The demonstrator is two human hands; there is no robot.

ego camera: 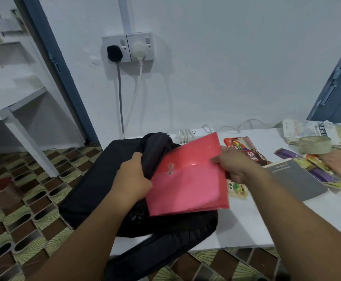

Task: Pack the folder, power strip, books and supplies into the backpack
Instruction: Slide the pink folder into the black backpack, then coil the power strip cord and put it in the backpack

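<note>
Folder [187, 179] against backpack [108, 179] mouth, power strip [196, 132] just behind.

— What's that red folder [187, 179] made of?

— Thin plastic, translucent and glossy; it catches a streak of light under my right hand [231, 163].

— And the backpack [112, 179]?

— Matt black woven cloth, soft where my left hand [134, 178] grips it.

— The rest?

— The surface [246, 226] is smooth, matt white. At its far edge, the power strip [196, 132] is smooth white plastic. The grey book [295, 179] has a matt paper cover.
</note>
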